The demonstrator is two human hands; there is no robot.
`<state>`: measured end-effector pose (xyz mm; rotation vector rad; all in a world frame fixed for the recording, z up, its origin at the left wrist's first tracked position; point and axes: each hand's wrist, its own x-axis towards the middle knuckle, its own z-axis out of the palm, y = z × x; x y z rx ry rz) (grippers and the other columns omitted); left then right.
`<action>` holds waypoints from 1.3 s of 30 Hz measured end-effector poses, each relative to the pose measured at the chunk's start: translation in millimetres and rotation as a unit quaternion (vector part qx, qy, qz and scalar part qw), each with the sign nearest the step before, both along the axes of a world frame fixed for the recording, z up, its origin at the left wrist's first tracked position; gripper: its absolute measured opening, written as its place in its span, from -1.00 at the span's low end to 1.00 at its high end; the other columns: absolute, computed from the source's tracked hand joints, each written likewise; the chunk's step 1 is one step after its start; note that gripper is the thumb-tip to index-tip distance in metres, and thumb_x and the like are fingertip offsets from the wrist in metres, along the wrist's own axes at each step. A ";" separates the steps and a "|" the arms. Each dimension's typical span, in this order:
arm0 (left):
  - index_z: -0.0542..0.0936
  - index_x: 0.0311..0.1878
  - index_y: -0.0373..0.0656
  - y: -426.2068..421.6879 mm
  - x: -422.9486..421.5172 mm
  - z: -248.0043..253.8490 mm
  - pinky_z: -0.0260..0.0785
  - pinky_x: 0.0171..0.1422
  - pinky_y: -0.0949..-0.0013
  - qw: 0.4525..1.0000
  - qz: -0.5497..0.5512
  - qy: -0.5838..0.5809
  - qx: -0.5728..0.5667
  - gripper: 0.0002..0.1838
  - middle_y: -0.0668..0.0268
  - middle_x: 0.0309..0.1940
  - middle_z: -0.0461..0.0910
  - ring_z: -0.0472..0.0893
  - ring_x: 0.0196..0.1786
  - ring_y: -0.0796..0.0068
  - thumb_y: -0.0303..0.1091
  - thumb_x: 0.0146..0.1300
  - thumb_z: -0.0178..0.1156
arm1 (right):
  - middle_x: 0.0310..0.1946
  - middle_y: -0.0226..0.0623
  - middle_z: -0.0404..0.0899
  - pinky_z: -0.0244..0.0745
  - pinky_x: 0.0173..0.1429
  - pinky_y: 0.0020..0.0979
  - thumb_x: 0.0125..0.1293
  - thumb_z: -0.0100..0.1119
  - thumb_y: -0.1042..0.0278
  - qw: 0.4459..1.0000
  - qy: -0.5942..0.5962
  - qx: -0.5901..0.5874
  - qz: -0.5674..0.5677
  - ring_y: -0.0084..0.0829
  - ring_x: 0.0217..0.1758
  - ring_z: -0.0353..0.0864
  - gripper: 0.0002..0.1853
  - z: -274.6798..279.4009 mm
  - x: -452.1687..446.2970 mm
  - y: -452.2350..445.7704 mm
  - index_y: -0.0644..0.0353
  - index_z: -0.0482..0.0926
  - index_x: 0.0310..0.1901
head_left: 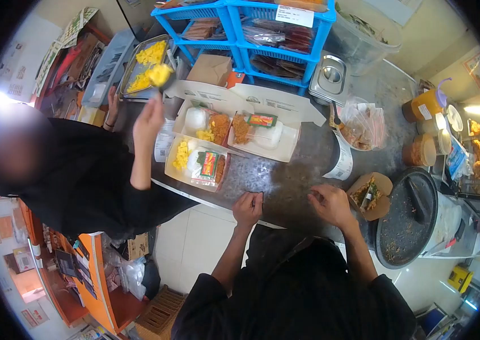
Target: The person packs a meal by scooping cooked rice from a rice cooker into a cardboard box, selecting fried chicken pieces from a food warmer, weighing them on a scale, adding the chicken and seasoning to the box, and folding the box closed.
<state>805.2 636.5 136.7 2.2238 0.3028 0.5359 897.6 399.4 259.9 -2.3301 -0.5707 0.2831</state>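
Note:
My left hand (248, 208) rests in a loose fist on the near edge of the dark counter (282, 195), holding nothing that I can see. Farther right, my right hand (330, 205) lies on the counter with fingers loosely bent and apart, holding nothing. Just beside it stands a small open paper box (371, 196) with food and a small packet inside. Beyond my left hand is an open meal box (169, 168) with rice, yellow egg, fried chicken and a red-green sachet (209, 165). Two more open boxes with rice and chicken sit behind it, including one meal box (285, 148) at right.
At left a co-worker's hand (149, 122) raises a dark scoop (167, 83) of yellow egg near the egg tray (130, 69). Blue basket racks (234, 42) stand behind. A round black tray (404, 241), jars (419, 153) and a long paper receipt (342, 161) are at right.

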 end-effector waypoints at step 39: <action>0.46 0.12 -0.34 -38.5 61.3 148.6 0.41 -0.14 0.74 0.372 -0.345 -0.321 0.800 -0.64 0.55 -0.67 -0.01 0.12 -0.71 0.79 -0.36 0.48 -0.25 | -0.27 -0.04 0.62 0.53 -0.07 -0.03 0.21 0.18 0.11 0.998 -0.023 -0.024 0.047 0.06 -0.14 0.60 -0.65 -41.1 -39.2 -20.5 0.14 0.52 -0.07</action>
